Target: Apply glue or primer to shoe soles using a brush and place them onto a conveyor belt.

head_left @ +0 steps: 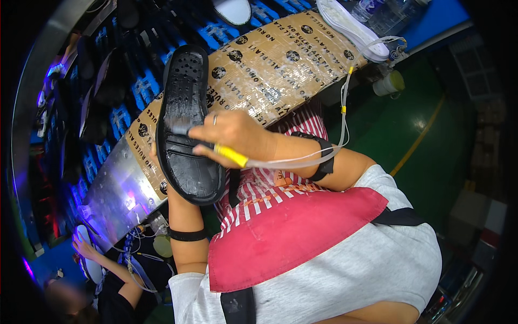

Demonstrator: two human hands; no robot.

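Observation:
A black shoe sole point(186, 81), inner side up with a holed heel part and ridges across its middle, is held tilted over the bench edge. My left hand point(154, 155) grips it from beneath; the sole hides most of that hand and only a bit shows at the left rim. Over the sole's middle, my right hand point(237, 134) is closed round a brush with a yellow handle point(231, 155) and a clear tube point(286, 163) running from it. Its bristles point(182, 125) are smeared by motion against the sole. The black surface looks wet.
The bench is covered with printed cardboard point(275, 65). A white sole point(356, 32) lies at its far right, beside clear bottles point(394, 16). Beyond runs a blue rack point(143, 92) with dark soles. At lower left, a co-worker's hand point(83, 247) holds a pale sole point(94, 267).

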